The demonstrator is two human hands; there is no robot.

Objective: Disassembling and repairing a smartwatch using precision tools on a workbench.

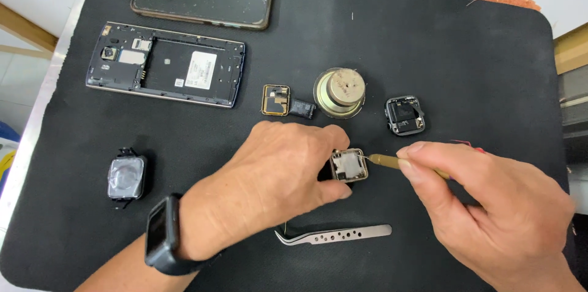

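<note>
Your left hand pinches the watch case; right hand grips the pick. Pry gently along the edge.

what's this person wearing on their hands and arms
Both hands are bare, with no gloves or rings showing. The left hand has a dark smartwatch with a black band on its wrist. The right hand shows no watch and no sleeve.

Small square silver watch case, open face up, innards exposed, held just above black mat. Thin brass-coloured tool, near level, tip touching case's right edge.
</note>
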